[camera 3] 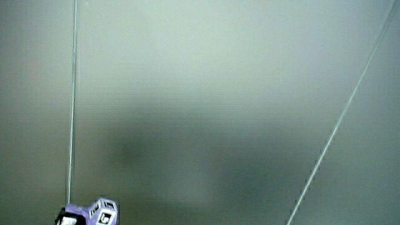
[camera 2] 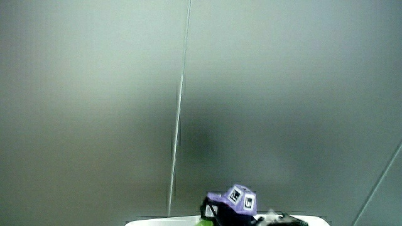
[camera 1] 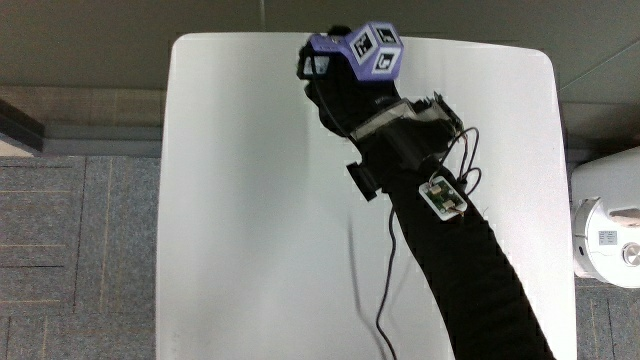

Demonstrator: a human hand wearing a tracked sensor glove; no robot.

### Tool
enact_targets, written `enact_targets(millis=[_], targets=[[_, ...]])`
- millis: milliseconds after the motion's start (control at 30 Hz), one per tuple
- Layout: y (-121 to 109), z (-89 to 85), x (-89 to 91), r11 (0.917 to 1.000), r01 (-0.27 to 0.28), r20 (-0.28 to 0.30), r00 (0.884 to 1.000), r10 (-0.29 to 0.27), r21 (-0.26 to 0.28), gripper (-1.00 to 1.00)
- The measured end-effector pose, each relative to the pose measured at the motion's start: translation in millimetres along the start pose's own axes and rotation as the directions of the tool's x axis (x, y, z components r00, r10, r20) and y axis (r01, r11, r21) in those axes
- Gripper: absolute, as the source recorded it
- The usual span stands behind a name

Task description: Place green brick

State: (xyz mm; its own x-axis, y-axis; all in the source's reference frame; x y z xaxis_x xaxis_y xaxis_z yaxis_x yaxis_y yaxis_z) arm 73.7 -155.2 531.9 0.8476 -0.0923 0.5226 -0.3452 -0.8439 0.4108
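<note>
The hand [camera 1: 340, 85] in its black glove lies on the white table [camera 1: 250, 200], at the table's edge farthest from the person. A purple patterned cube [camera 1: 365, 55] sits on its back and hides what is under it. In the main view no green brick shows. In a side view a small green sliver [camera 2: 204, 221] peeks out beside the hand [camera 2: 217, 213] just under the cube [camera 2: 239, 199]; it may be the green brick. Another side view shows only the cube [camera 3: 94, 212] low against a pale wall.
The black-sleeved forearm [camera 1: 470, 270] crosses the table from the person's edge, with a small circuit board [camera 1: 443, 195] on the wrist and a thin cable [camera 1: 385, 290] trailing on the tabletop. A white device [camera 1: 605, 215] stands on the floor beside the table. Grey carpet surrounds it.
</note>
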Motion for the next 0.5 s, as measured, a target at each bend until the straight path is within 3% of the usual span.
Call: enact_targets(millis=[33,100,133,200,267,367,500], targets=[[0,-2.7,1.9,0.9999,-0.012,-0.001,1.000,0.012,-0.007,0.00],[-3,-6.2,3.5,0.9998,0.021,-0.002,1.000,-0.021,0.005,0.00],[-4,-7.1,2.3,0.9999,-0.002,-0.013,1.000,0.001,-0.011,0.00],[-2,-13.3,6.1,0.9996,0.014,-0.013,1.000,-0.015,-0.025,0.00],[-6,-12.1,4.6,0.9999,0.008,-0.014,1.000,-0.008,0.008,0.00],[-5,-11.9,4.1,1.0000,0.000,-0.011,1.000,0.000,-0.010,0.00],[-6,-13.6,6.9,0.9999,0.012,-0.012,1.000,-0.012,-0.008,-0.15]])
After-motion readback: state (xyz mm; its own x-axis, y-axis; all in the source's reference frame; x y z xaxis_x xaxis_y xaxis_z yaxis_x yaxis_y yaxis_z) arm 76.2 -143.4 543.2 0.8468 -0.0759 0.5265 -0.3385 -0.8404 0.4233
